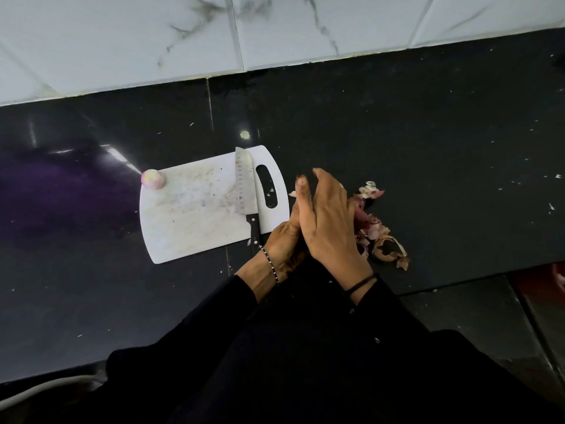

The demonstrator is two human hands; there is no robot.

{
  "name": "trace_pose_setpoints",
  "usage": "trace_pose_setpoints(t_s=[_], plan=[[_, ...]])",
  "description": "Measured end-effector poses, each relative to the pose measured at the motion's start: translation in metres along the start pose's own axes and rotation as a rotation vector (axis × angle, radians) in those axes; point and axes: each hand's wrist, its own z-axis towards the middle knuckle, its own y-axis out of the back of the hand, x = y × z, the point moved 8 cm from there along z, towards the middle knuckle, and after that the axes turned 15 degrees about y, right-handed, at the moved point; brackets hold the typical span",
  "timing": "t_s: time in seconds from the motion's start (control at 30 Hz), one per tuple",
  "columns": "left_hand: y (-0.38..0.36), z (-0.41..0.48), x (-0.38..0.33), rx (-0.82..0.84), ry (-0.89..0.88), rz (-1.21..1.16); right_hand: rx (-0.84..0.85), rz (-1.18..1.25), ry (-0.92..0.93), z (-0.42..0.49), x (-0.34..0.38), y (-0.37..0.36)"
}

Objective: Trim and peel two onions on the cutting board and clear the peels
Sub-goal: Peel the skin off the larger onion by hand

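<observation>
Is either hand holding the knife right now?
No, the knife lies flat on the cutting board; the left hand and right hand meet beside it.

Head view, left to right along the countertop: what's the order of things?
peeled onion → cutting board → knife → right hand → onion peels. Left hand is left out because it overlaps the right hand.
</observation>
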Motion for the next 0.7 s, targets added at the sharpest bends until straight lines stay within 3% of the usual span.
trace_pose_setpoints(t_s=[0.17, 0.23, 0.5, 0.7], plan=[[-0.008, -0.007, -0.009, 0.055, -0.012, 0.030, -0.037, 0.517, -0.132, -0.005, -0.020, 0.000], [-0.011, -0.006, -0.010, 0.104, 0.021, 0.023, -0.037, 0.607, -0.212, -0.009, -0.029, 0.004], [-0.017, -0.010, -0.009, 0.206, 0.037, 0.007, 0.069, 0.656, -0.250, -0.031, -0.040, 0.012], [-0.016, -0.013, -0.012, 0.186, -0.004, -0.002, 0.139, 0.652, -0.156, -0.034, -0.023, 0.005]])
